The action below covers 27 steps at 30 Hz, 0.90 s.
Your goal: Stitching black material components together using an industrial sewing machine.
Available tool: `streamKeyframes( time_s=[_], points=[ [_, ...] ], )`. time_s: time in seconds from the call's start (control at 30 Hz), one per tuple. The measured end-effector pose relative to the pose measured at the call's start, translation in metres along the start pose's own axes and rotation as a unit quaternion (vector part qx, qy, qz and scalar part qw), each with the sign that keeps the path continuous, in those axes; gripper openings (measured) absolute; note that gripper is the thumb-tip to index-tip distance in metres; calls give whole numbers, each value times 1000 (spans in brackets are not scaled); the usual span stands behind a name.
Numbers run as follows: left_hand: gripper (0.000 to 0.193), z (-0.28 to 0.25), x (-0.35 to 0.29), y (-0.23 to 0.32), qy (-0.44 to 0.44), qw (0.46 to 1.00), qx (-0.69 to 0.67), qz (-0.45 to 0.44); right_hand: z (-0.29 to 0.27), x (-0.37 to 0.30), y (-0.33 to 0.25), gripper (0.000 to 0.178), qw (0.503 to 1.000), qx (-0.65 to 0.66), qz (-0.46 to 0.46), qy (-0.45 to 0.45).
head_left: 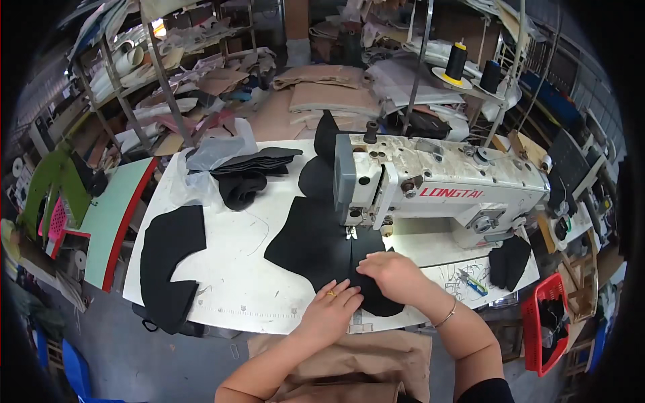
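A dark seam or slit runs down a large black fabric piece lying under the presser foot of a white sewing machine. My left hand rests on the fabric's near edge, fingers stretched out flat, a ring on one of them. To the right of the seam, my right hand presses on the same piece with bent fingers closed together at the cloth. The fingertips' exact hold is partly hidden. More black fabric stretches out behind the machine head.
A curved black fabric piece lies on the table's left, with stacked black pieces beside a plastic bag. Thread snips lie among loose threads at right, near another black piece. A red basket stands beside the table.
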<state>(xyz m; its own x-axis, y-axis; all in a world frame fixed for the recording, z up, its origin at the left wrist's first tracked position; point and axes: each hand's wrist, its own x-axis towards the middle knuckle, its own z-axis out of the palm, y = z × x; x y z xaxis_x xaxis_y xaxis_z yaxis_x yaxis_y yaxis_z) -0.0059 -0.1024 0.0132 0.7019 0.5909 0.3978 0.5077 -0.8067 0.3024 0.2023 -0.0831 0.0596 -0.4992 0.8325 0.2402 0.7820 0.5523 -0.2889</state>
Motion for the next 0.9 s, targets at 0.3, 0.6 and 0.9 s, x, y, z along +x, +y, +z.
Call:
streamKeyframes(
  time_s=[0.3,0.6,0.9],
  points=[
    [28,5,1,-7,10,1000,-28,11,5,3,-3,11,992,-85,-86,29],
    [29,1,15,-26,-2,998,-52,30,8,16,7,7,991,-109,-67,35],
    [30,-7,26,-18,18,999,-24,11,7,14,25,21,994,-77,-52,66]
  ],
)
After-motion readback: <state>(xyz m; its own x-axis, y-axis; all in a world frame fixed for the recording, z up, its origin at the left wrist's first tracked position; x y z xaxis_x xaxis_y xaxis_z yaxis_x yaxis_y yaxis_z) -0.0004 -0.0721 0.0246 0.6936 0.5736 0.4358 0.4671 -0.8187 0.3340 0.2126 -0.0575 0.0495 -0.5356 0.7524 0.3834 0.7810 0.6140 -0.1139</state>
